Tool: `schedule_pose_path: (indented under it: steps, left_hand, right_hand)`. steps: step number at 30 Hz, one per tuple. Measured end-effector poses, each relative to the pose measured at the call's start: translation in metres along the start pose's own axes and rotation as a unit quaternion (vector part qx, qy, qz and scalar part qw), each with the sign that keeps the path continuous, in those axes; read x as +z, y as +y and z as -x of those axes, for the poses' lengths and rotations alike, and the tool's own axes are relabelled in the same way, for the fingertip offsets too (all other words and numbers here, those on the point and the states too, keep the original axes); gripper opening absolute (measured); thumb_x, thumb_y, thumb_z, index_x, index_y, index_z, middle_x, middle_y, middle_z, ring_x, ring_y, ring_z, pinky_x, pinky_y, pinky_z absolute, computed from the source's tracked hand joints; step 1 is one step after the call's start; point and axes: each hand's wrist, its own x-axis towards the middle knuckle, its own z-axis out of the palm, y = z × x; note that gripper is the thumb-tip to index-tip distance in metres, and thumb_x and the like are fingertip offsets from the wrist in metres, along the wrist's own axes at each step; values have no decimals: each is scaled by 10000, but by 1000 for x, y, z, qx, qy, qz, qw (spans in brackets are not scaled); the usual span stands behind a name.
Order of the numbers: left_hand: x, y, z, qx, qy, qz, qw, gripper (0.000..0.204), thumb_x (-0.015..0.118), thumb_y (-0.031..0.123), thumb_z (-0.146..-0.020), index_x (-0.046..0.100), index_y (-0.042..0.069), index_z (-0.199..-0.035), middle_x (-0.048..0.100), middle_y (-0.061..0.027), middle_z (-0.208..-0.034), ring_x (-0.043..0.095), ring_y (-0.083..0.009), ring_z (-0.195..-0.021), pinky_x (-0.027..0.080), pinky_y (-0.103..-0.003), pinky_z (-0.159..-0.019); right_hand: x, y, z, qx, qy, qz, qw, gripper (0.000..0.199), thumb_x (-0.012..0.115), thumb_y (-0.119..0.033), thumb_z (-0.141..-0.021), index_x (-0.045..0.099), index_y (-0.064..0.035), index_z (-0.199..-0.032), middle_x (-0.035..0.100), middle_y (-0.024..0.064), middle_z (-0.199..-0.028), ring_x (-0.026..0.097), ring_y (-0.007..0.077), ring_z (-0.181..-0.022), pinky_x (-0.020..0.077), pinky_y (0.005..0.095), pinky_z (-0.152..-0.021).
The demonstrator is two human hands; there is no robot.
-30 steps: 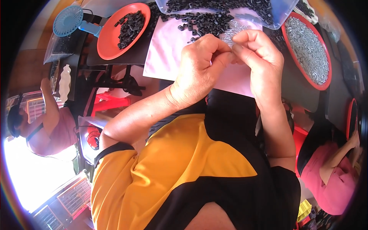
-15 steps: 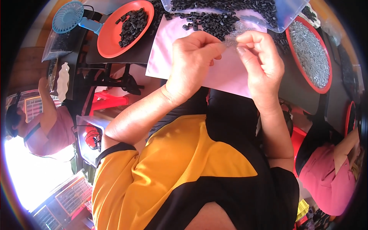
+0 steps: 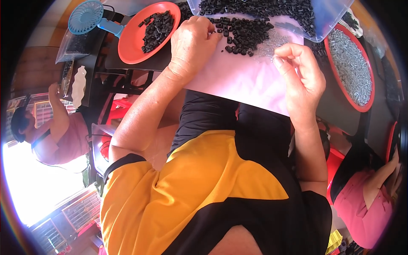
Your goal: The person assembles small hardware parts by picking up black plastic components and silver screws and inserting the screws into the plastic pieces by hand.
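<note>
My left hand (image 3: 191, 44) is over the left side of the pink sheet (image 3: 242, 85), between the orange-red plate (image 3: 127, 46) and a pile of small black plastic parts (image 3: 244, 36). Its fingers are curled in, and whatever they hold is hidden. My right hand (image 3: 302, 78) hovers at the right of the sheet with thumb and forefinger closed in a pinch; anything between the tips is too small to make out. Just left of those fingertips lies a heap of fine silvery pieces (image 3: 272, 42) that look like small springs, touching the black pile.
A clear bin (image 3: 331, 19) of black parts stands behind the piles. More black parts lie on the orange-red plate. On the right is a red-rimmed tray (image 3: 370, 95) of silvery metal pieces. A blue fan (image 3: 85, 17) stands far left. People in pink sit on both sides.
My hands have moved apart: the left went left toward the black pile and plate, while the right shifted slightly right and down. The whole view has also shifted a little.
</note>
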Motion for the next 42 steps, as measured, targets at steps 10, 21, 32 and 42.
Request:
schedule_pose_path:
  steps: [10,21,32,42]
  left_hand:
    - [-10,5,12,-6,10,70,998,147,698,126,-840,680,-16,-872,661,-74,-787,633,-182,-737,514,-323,-615]
    - [-37,63,44,-250,-147,514,807,173,669,122,-930,698,-44,-969,663,-61,-770,585,-99,-654,451,-231,-566]
    - [-34,55,51,-273,-141,606,734,157,645,115,-954,679,-36,-973,648,-51,-758,578,-98,-639,440,-226,-533]
    - [-36,49,56,-293,-146,625,708,164,641,107,-955,668,-55,-955,651,-76,-761,585,-118,-616,436,-226,-521]
  right_hand:
    - [21,-16,-18,71,-59,-84,992,145,635,64,-854,631,-2,-983,661,7,-911,607,74,-842,492,229,-786]
    - [36,-27,-32,116,-83,-104,984,129,650,54,-859,648,-11,-971,642,11,-875,600,70,-827,514,227,-752]
    - [27,-31,-34,113,-126,-79,982,152,660,54,-852,650,-19,-984,659,4,-888,599,52,-820,505,201,-747]
    - [41,-26,-28,139,-165,-80,973,102,698,-17,-887,642,-20,-972,652,-3,-873,605,57,-847,517,205,-764]
